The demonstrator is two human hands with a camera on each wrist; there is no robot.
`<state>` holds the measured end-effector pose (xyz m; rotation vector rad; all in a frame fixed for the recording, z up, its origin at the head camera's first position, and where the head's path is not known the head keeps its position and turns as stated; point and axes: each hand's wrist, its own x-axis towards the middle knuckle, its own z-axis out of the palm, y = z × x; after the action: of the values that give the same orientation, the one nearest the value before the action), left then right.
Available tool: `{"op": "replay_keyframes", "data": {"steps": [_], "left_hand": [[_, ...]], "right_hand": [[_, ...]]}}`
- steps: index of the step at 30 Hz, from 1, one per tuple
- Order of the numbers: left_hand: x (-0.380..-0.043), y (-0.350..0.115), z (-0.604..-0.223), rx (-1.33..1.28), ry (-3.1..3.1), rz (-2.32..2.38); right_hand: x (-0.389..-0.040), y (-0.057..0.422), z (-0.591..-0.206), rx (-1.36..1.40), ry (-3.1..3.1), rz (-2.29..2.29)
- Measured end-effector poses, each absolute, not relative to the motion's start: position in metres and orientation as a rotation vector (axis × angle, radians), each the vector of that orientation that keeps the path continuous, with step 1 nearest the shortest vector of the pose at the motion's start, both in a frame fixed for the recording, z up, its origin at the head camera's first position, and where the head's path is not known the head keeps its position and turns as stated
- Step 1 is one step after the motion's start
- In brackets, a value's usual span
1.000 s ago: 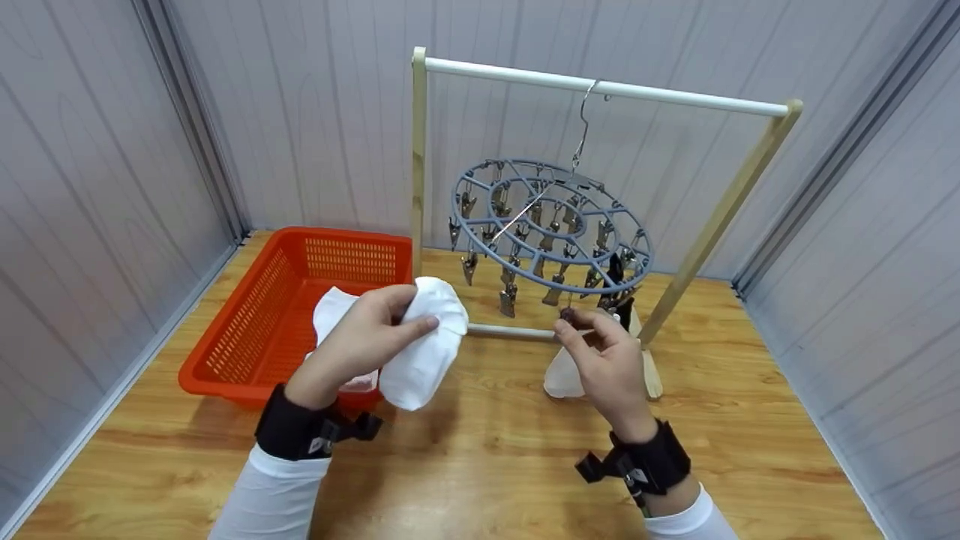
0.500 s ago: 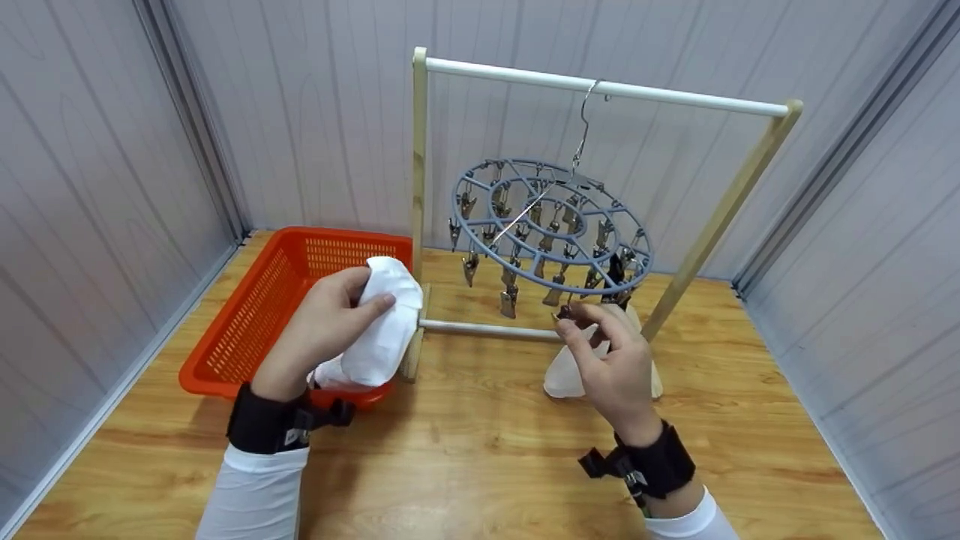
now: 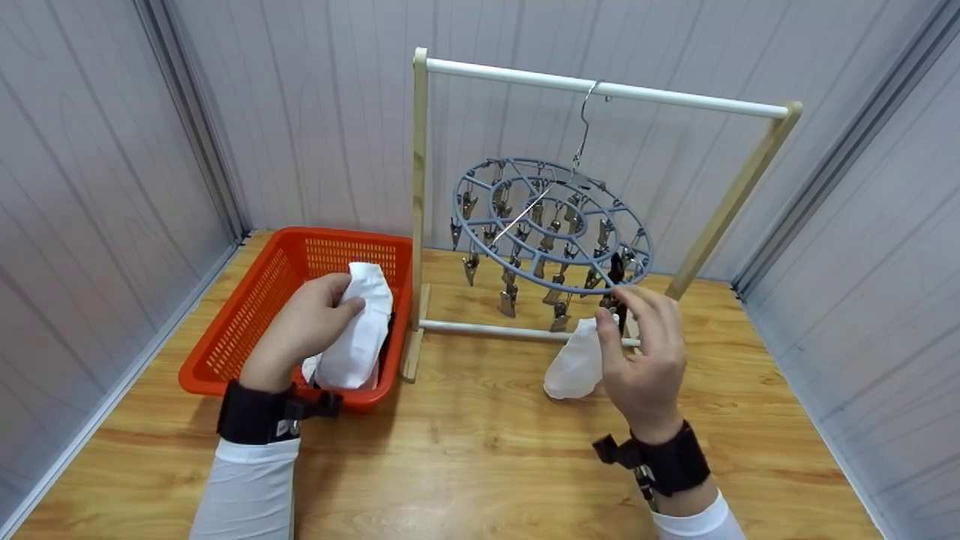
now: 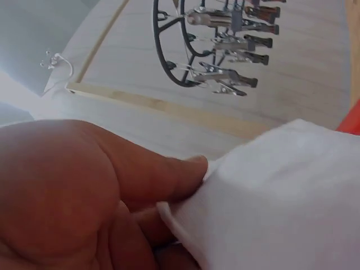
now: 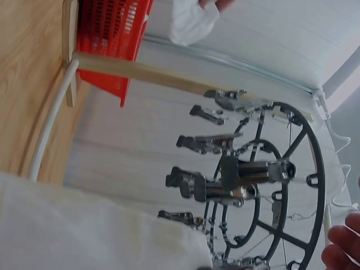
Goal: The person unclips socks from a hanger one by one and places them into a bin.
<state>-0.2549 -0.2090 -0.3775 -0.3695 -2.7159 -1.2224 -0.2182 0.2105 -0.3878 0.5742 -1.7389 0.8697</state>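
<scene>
Over the orange basket (image 3: pixel 225 388), my left hand (image 3: pixel 304 319) pinches a white sock (image 3: pixel 358 330) near its upper end, between thumb and fingers. The same sock (image 4: pixel 281 197) fills the lower right of the left wrist view. My right hand (image 3: pixel 645 352) is raised beside a second white sock (image 3: pixel 574 367), which hangs from the round clip hanger (image 3: pixel 555 281). Its thumb and fingers are spread apart and hold nothing; in the right wrist view the fingertips (image 5: pixel 340 247) stand clear of the hanging sock (image 5: pixel 84 230). A metal clip (image 3: pixel 560 315) dangles left of this hand.
The hanger hooks onto the white top rail (image 3: pixel 525 75) of a wooden stand, and several metal clips hang under its rings. Something black (image 3: pixel 616 268) hangs at its right side. White cloth (image 3: pixel 309 369) lies in the basket. A low white bar (image 3: pixel 487 328) crosses the stand's base.
My left hand has moved left with the white sock, from in front of the stand to over the basket. My right hand has let go of the clip and shifted right.
</scene>
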Motion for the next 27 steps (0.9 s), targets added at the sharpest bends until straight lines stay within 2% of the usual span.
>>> {"op": "replay_keyframes", "data": {"steps": [10, 27], "left_hand": [[-0.264, -0.209, -0.395, -0.078, -2.976, -0.941], [-0.257, -0.2, -0.394, 0.116, -2.965, -0.777]], "right_hand": [[-0.227, 0.225, -0.39, 0.467, -1.896, 0.748], [-0.226, 0.227, -0.392, 0.485, -2.008, 0.766]]}}
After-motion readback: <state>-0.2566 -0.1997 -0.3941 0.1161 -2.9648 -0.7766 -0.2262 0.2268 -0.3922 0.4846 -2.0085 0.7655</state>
